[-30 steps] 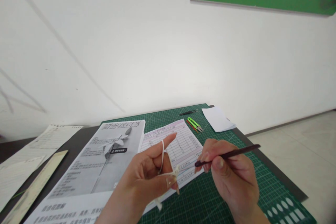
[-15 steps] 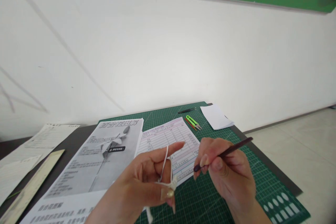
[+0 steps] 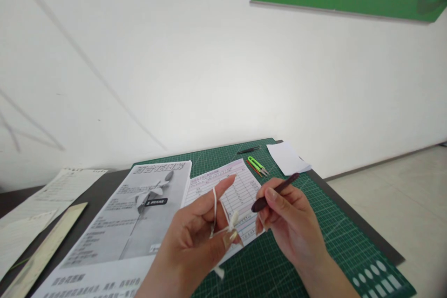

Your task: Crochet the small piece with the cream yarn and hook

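My left hand [image 3: 202,237] pinches a small piece of white yarn work [image 3: 233,220] between thumb and fingers. A strand of white yarn [image 3: 215,205] loops over its raised index finger, and a white tail hangs below the hand. My right hand [image 3: 289,219] grips a dark brown stick-like tool [image 3: 275,193], tilted up to the right, its thick rounded end towards my left hand. The tool and the yarn work are apart. Whether the tool has a thin tip hidden behind the fingers, I cannot tell.
Under the hands lies a green cutting mat [image 3: 272,260] with a printed picture sheet [image 3: 118,214] and a lined form [image 3: 240,186]. Green thread snips [image 3: 256,165], a black pen-like tool [image 3: 248,150] and white paper [image 3: 288,157] lie behind. A ruler [image 3: 49,247] is at left.
My left hand has shifted slightly right, with its index finger higher. My right hand has moved left and up, and the brown tool has turned, showing its thick end more.
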`<state>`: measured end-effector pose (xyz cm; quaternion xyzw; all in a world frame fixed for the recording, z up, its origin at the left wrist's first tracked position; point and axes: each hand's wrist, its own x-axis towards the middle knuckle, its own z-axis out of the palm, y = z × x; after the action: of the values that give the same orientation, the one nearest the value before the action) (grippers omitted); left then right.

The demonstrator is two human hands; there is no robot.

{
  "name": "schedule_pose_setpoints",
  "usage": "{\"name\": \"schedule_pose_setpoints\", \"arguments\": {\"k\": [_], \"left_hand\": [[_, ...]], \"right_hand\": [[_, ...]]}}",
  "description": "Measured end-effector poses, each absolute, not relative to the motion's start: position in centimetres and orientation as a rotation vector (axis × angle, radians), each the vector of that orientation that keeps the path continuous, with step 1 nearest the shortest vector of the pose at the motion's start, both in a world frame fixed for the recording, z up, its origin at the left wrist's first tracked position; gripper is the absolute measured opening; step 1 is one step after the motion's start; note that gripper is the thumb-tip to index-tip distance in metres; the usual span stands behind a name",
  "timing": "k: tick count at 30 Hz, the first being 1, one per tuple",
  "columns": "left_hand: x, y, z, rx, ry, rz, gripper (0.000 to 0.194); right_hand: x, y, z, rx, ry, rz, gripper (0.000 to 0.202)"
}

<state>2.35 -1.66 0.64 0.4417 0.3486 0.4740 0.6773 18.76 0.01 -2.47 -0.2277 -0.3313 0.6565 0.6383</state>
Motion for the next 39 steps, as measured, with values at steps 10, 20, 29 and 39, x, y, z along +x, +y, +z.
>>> {"name": "schedule_pose_setpoints", "arguments": {"k": [10, 20, 29, 39], "left_hand": [[2.9, -2.2, 0.5, 1.589, 1.142, 1.389, 0.038], [3.6, -2.6, 0.1, 1.855, 1.234, 1.624, 0.040], [3.5, -2.0, 0.8, 1.017, 1.171, 1.403, 0.049], [3.1, -1.8, 1.1, 0.830, 1.167, 1.239, 0.059]], "right_hand": [[18.0, 0.3, -2.6, -0.554, -0.597, 1.491, 0.014], [17.6, 0.3, -3.1, -0.508, -0.550, 1.609, 0.015], [17.2, 0.2, -2.9, -0.478, -0.550, 1.661, 0.015], [17.7, 0.2, -2.7, -0.479, -0.601, 1.618, 0.016]]}}
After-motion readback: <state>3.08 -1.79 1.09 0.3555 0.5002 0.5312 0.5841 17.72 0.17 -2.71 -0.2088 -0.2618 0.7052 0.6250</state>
